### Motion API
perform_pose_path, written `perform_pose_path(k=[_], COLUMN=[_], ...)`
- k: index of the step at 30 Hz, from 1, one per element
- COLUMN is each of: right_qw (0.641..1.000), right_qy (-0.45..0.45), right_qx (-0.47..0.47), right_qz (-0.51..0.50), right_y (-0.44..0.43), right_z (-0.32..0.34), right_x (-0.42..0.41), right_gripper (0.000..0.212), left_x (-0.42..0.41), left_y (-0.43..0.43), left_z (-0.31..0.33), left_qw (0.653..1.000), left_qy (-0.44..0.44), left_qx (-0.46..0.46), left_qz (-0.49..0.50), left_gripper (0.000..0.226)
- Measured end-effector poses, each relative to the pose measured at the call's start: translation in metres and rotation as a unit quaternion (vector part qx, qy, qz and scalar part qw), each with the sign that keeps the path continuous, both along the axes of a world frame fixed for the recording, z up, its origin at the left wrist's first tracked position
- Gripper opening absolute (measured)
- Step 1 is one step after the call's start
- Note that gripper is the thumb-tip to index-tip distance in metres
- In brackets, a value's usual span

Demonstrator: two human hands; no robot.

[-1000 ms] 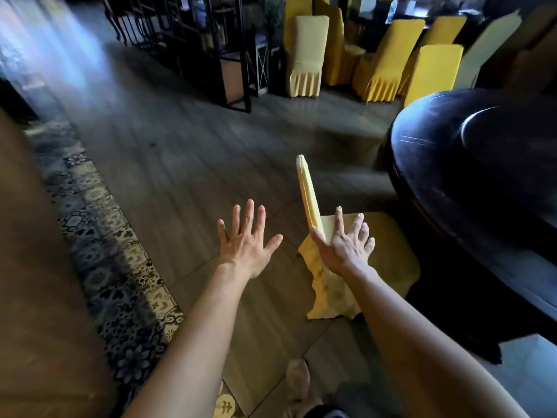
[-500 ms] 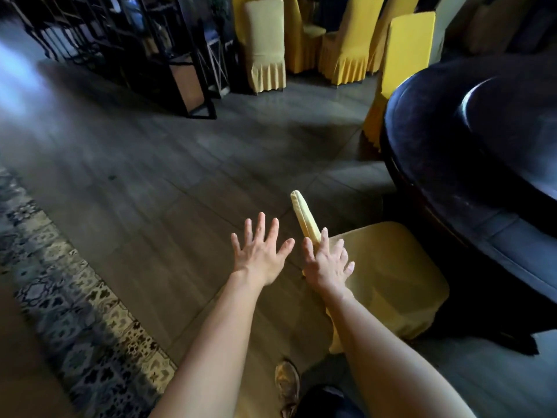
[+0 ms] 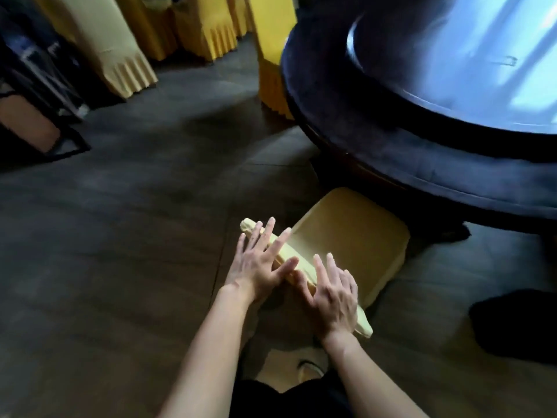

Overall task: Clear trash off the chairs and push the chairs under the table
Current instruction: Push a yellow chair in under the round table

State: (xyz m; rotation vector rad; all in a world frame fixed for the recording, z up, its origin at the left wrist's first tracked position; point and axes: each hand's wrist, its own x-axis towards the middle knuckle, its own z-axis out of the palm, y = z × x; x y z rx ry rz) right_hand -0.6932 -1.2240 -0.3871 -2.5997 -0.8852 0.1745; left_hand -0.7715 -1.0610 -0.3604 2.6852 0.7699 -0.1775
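A chair in a yellow cover (image 3: 349, 236) stands right below me, its seat facing the dark round table (image 3: 376, 137). The seat's far edge lies just under the table's rim. No trash shows on the seat. My left hand (image 3: 259, 260) lies flat on the top of the chair's backrest near its left end, fingers spread. My right hand (image 3: 333, 292) rests on the backrest's right part, fingers apart and not curled around it. The frame is blurred by motion.
Another yellow-covered chair (image 3: 271, 86) stands at the table's far left side. More covered chairs (image 3: 120, 55) cluster at the back. A dark metal rack (image 3: 36, 95) stands at the left. A glass turntable (image 3: 470, 61) lies on the table. Open wooden floor (image 3: 120, 236) stretches left.
My left hand has moved from the air onto the chair's backrest. Both hands now press on it, and the chair stands closer to the table. My view has swung right and down.
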Motion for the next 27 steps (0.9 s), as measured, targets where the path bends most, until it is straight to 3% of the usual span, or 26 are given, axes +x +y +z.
perform_pose_path(k=[8, 14, 27], right_qw=[0.987, 0.938, 0.908], right_qy=[-0.029, -0.006, -0.081], right_qx=[-0.036, 0.012, 0.039], right_qz=[-0.155, -0.346, -0.408], right_y=[0.017, 0.049, 0.054], right_z=[-0.002, -0.001, -0.014], right_x=[-0.015, -0.039, -0.035], right_gripper=[0.090, 0.076, 0.062], left_x=[0.026, 0.029, 0.036], left_y=[0.048, 0.058, 0.064], left_z=[-0.013, -0.014, -0.018], left_qw=[0.984, 0.984, 0.980], left_qy=[-0.023, -0.028, -0.053], left_qx=[-0.015, -0.024, -0.047], left_qz=[-0.174, -0.177, -0.183], left_gripper=[0.108, 0.112, 0.118])
